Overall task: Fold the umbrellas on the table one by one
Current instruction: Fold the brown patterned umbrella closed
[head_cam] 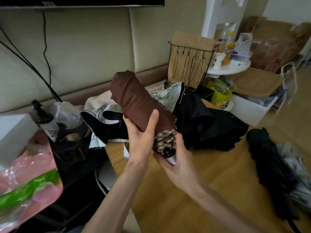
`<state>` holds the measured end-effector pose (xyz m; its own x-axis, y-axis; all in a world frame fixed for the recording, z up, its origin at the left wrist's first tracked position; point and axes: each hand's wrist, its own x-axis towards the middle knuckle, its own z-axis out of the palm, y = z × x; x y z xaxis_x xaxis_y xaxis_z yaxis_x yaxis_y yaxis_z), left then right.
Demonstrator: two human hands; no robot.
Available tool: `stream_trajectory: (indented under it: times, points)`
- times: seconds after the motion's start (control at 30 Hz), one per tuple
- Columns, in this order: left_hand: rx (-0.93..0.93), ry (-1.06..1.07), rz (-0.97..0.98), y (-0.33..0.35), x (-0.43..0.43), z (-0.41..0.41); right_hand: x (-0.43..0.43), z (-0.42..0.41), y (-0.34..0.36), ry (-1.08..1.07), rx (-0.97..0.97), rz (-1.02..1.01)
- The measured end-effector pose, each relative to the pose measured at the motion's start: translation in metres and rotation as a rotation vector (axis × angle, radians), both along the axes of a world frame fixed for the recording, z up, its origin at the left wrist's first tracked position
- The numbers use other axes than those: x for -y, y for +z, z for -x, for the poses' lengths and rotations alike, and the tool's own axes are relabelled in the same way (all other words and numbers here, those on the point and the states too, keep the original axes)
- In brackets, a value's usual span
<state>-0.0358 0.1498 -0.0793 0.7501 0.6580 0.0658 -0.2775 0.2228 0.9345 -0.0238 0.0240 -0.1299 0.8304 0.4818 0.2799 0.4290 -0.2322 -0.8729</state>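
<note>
Four umbrellas were counted: one brown umbrella (134,98), one leaf-printed umbrella (169,95), one black umbrella (212,126) mid-table and a second black umbrella (269,158) further right. Two hands were seen: left hand (142,133), right hand (180,163).

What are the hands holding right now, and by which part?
Both hold the brown umbrella: the left hand wraps around the rolled canopy near its lower end, and the right hand grips the handle.

My right hand (178,165) hides most of the brown umbrella (134,101) handle; far left of that hand, a blurred pink bag (25,182) runs off-frame.
</note>
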Motion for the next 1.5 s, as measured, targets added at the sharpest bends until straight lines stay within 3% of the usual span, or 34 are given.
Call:
stream_trajectory:
  times: [0.17, 0.3, 0.33, 0.4, 0.5, 0.53, 0.57, 0.67, 0.73, 0.8, 0.83, 0.93, 0.97, 1.03, 1.13, 1.23, 1.33, 1.43, 1.5]
  points:
    - [-0.037, -0.071, -0.065, -0.002, -0.017, -0.004, 0.017, -0.013, 0.012, 0.208, -0.286, -0.1]
    - [-0.003, -0.032, 0.011, -0.005, -0.027, -0.008, 0.026, -0.014, 0.031, 0.396, -0.532, -0.086]
    - [0.001, 0.008, 0.033, -0.007, -0.027, -0.009, 0.025, -0.015, 0.03, 0.371, -0.506, -0.061]
    - [0.01, 0.092, 0.068, -0.01, -0.028, -0.012, 0.019, -0.011, 0.026, 0.214, -0.259, 0.09]
    - [0.033, 0.148, 0.11, -0.012, -0.029, -0.013, 0.014, -0.011, -0.002, -0.141, 0.491, 0.365]
    - [0.042, 0.146, 0.119, -0.011, -0.029, -0.012, 0.013, -0.01, -0.008, -0.165, 0.592, 0.364]
    - [0.051, 0.136, 0.123, -0.011, -0.029, -0.012, 0.012, -0.011, -0.008, -0.101, 0.51, 0.319]
    - [0.095, 0.07, 0.155, -0.006, -0.033, -0.007, 0.02, -0.019, 0.011, 0.285, -0.21, -0.045]
    - [0.111, 0.045, 0.141, -0.004, -0.037, -0.006, 0.03, -0.026, 0.023, 0.387, -0.384, -0.046]
    - [0.082, 0.087, 0.1, -0.004, -0.034, -0.005, 0.033, -0.028, 0.024, 0.339, -0.348, -0.037]
    - [0.064, 0.123, 0.085, -0.005, -0.032, -0.005, 0.033, -0.027, 0.02, 0.253, -0.207, 0.011]
    - [0.053, 0.203, 0.081, -0.006, -0.029, -0.006, 0.027, -0.021, -0.003, -0.109, 0.484, 0.355]
    - [0.064, 0.209, 0.091, -0.006, -0.03, -0.007, 0.025, -0.019, -0.008, -0.142, 0.606, 0.396]
    - [0.109, 0.183, 0.116, -0.004, -0.033, -0.007, 0.022, -0.015, -0.005, -0.029, 0.511, 0.286]
    - [0.131, 0.098, 0.197, -0.001, -0.039, -0.003, 0.024, -0.018, 0.014, 0.321, -0.068, -0.014]
    - [0.106, 0.04, 0.246, -0.001, -0.041, -0.001, 0.024, -0.021, 0.016, 0.41, -0.307, -0.11]
    - [0.077, 0.042, 0.257, -0.003, -0.045, -0.004, 0.017, -0.015, 0.006, 0.314, -0.291, -0.029]
    - [0.074, 0.086, 0.221, -0.006, -0.045, -0.006, 0.011, -0.004, -0.007, 0.165, 0.016, 0.134]
    - [0.091, 0.113, 0.222, -0.005, -0.043, -0.005, 0.012, 0.001, -0.008, 0.109, 0.123, 0.14]
